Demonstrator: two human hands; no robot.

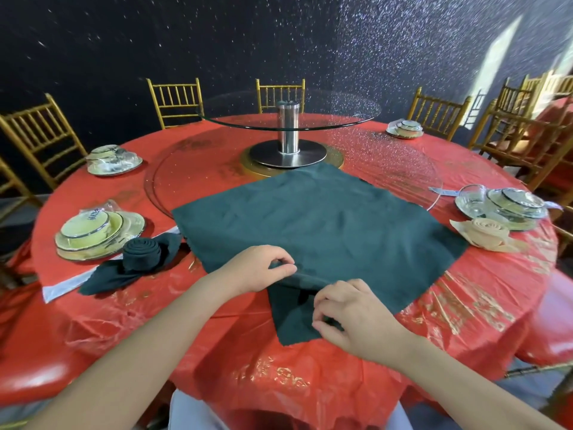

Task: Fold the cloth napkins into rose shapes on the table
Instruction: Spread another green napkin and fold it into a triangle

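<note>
**Green napkin pinched near its lower corner**

The dark green napkin point(325, 218) lies spread as a diamond mid-frame on the red table point(465, 305). The left hand point(263, 270) pinches a raised fold between thumb and forefinger. The right hand point(353, 318) grips the cloth near the lower corner with curled fingers. The right corner ends just beside a beige rose napkin point(488, 234), and a dark rose napkin point(142, 252) sits just beside the left edge. The far corner reaches the turntable base point(288, 156).
</note>
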